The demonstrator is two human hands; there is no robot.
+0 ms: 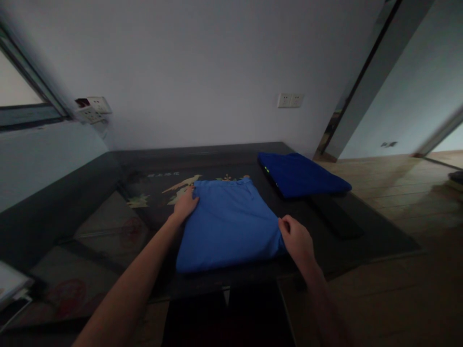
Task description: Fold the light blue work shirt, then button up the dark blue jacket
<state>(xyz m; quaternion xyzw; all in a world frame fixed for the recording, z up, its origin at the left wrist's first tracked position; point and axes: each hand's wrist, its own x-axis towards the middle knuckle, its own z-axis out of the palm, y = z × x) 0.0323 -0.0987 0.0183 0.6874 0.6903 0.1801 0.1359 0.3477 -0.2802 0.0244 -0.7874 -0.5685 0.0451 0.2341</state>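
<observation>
- So the light blue garment (229,226) is lying in a pretty compact folded shape on the dark table (383,241), right in front of the person, waistband at the far end.
- I'd call the folding mostly done. Near edge looks like a neat rounded fold, but the right side is a bit rumpled, so probably just some straightening left there.
- Left hand (186,202): loosely closed on the far-left edge, thumb over the cloth. Can't tell how firm the hold is.
- Right hand (296,236): fingers curled in tight, pinching the right edge near the front.
- The dark blue cloth (304,176) sits off to the far right, already flat and folded, no hand on it.
- Watch the front: the light blue piece sits close to the table's near edge, so not much slack that way.
- More room on the left and behind, up to the wall (202,72). Gap to the dark blue cloth is narrower.
</observation>
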